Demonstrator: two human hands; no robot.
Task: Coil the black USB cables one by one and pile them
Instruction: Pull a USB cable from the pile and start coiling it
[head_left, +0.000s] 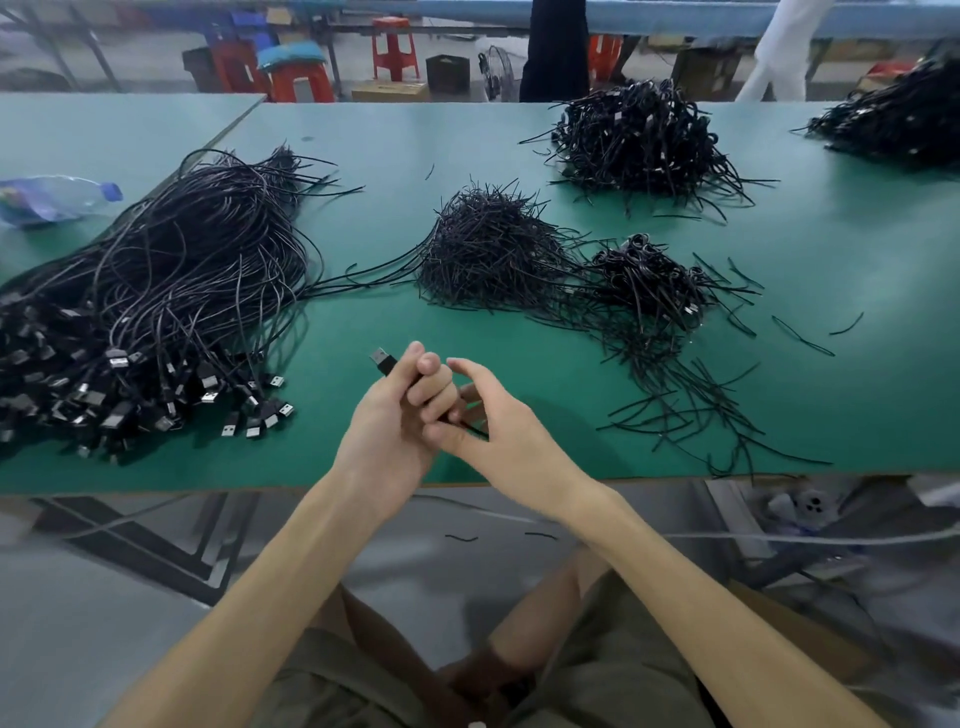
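Note:
My left hand (395, 410) grips a black USB cable (383, 361) over the near edge of the green table (374, 156); its plug sticks out up and left past my fingers. My right hand (488, 421) meets the left from the right, fingers loosely curved, and a thin stretch of the cable shows at its fingers. A big heap of uncoiled USB cables (156, 291) lies at the left, plugs toward me. A small pile of coiled cables (649, 280) sits right of centre.
A mound of short black ties (488, 249) lies mid-table, with loose ties (691, 395) scattered to the right. Two larger coiled piles (634, 135) (898, 119) sit far right. A plastic bottle (57, 197) lies at the left. Stools and a standing person are behind the table.

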